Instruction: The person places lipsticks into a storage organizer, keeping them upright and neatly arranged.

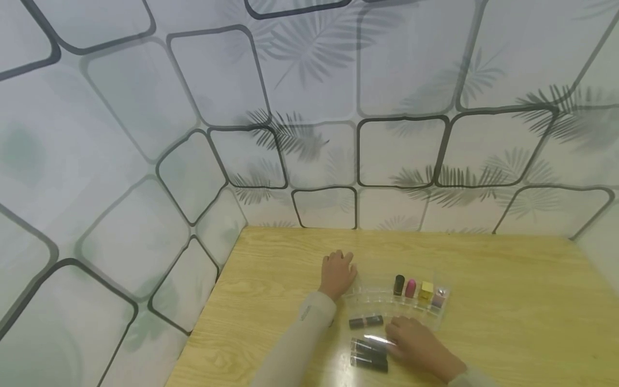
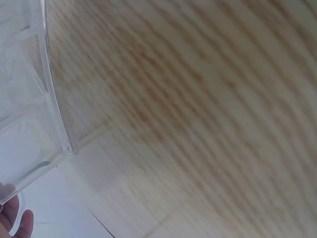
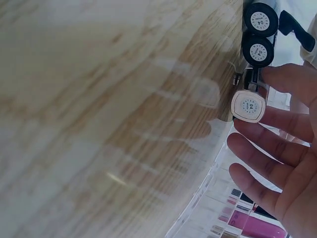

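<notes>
Pinching a tube (image 3: pixel 248 106) in front of the clear tray (image 1: pixel 367 296) is the right hand (image 1: pixel 417 341); the left hand (image 1: pixel 337 274) is at its left end, but I can't tell its grip.

Your table (image 1: pixel 522 306) shows yellow, wavy wood grain across the lower frame. Above it, your wall (image 1: pixel 319 97) is greyish white, patterned with dark rounded outlines and grey-green fronds. Right of lower centre you have a magenta lipstick (image 1: pixel 410 288), a yellow box (image 1: pixel 426 291) and two black tubes (image 1: pixel 369 363); your right-wrist view shows a cream-ended tube (image 3: pixel 248 115).
</notes>
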`<state>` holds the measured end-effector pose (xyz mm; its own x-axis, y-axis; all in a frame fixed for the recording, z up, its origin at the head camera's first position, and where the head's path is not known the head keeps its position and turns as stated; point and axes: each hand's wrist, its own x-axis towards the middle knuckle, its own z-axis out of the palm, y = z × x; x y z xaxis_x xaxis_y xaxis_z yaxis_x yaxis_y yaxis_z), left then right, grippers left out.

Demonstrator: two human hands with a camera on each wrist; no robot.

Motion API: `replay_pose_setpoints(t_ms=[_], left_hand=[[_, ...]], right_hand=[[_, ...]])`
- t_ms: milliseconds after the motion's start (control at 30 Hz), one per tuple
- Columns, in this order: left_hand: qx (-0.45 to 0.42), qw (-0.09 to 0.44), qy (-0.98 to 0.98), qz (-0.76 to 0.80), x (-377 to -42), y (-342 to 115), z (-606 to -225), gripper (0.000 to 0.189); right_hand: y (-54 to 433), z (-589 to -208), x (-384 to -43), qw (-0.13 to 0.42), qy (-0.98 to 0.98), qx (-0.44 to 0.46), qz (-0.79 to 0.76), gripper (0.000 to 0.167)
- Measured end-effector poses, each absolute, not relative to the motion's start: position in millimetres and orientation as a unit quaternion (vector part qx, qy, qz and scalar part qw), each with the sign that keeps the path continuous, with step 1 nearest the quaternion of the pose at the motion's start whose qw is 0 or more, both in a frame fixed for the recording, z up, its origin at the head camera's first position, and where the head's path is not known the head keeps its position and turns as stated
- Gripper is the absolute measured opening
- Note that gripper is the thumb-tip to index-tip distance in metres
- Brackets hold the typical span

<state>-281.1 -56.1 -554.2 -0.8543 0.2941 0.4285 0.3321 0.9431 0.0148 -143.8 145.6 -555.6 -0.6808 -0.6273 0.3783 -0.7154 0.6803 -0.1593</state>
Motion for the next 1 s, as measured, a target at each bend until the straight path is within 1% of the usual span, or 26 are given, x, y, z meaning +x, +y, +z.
replay_pose_setpoints(t_ms=[100,567,633,833,1000], left_hand=[[-0.165,0.216,-0.961,-0.049,-280.4,-56.2,-553.9,0.023],[-0.164,0.217,-0.960,-0.060,-280.6,-56.6,-554.7,0.023],[-0.164,0.217,-0.961,-0.059,-280.9,-56.6,-555.3,0.023],[-0.162,0.214,-0.962,-0.056,-282.1,-56.5,-557.3,0.023],[-0.161,0.210,-0.963,-0.058,-282.6,-56.5,-557.3,0.025]], right_hand=[[146.1,-556.5,-143.8,0.127,-0.913,0.360,0.145,0.017],[151.2,-557.3,-147.7,0.096,-0.919,0.351,0.149,0.014],[150.3,-556.1,-147.9,0.104,-0.916,0.357,0.151,0.015],[145.6,-557.3,-148.5,0.154,-0.904,0.373,0.138,0.017],[144.0,-560.1,-150.1,0.141,-0.909,0.368,0.134,0.015]])
